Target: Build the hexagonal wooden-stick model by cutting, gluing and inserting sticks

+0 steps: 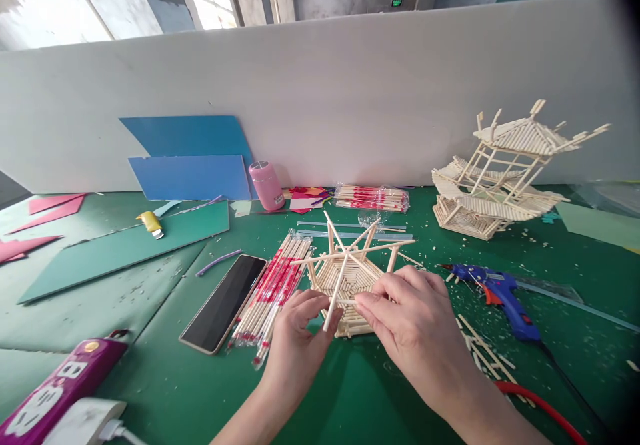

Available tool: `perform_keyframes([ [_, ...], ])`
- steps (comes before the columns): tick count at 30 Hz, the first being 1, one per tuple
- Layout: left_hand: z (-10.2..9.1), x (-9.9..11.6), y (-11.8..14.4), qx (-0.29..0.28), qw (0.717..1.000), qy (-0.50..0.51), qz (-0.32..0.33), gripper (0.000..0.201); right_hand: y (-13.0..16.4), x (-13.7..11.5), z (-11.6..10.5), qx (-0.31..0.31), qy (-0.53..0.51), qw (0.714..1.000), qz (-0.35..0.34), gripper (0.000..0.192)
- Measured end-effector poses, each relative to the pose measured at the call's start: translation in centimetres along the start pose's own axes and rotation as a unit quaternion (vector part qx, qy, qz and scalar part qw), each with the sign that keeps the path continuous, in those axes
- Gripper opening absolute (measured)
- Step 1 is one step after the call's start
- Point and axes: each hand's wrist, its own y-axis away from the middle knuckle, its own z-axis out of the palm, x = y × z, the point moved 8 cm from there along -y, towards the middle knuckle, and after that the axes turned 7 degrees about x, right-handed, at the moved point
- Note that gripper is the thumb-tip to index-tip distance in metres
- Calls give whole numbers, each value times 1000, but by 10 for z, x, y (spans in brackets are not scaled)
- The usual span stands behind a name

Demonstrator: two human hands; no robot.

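A small hexagonal roof frame (347, 275) built of pale wooden sticks sits on the green table, with several sticks poking up from its top. My left hand (297, 332) pinches one loose stick (334, 296) that leans across the frame's near side. My right hand (413, 322) rests its fingers on the frame's right front edge and steadies it. A pack of red-banded sticks (273, 292) lies just left of my left hand.
A black phone (224, 304) lies left of the pack. A blue glue gun (500, 292) with a red cable lies at the right. A finished stick pagoda (500, 175) stands at the back right. A pink cup (267, 184), a yellow cutter (151, 224) and a purple power strip (55, 388) are also here.
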Motion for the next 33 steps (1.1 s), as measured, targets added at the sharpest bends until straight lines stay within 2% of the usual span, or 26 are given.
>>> perform_keyframes([
  [10, 3, -2, -1, -6, 1000, -3, 3, 18, -2, 0, -4, -10, 1, 1000, -2, 14],
  [18, 3, -4, -1, -12, 1000, -5, 6, 18, -3, 1, 1, -34, -11, 999, -16, 14],
  [33, 2, -2, -1, -12, 1000, -13, 13, 19, -2, 1, 1, -32, -15, 999, -15, 12],
])
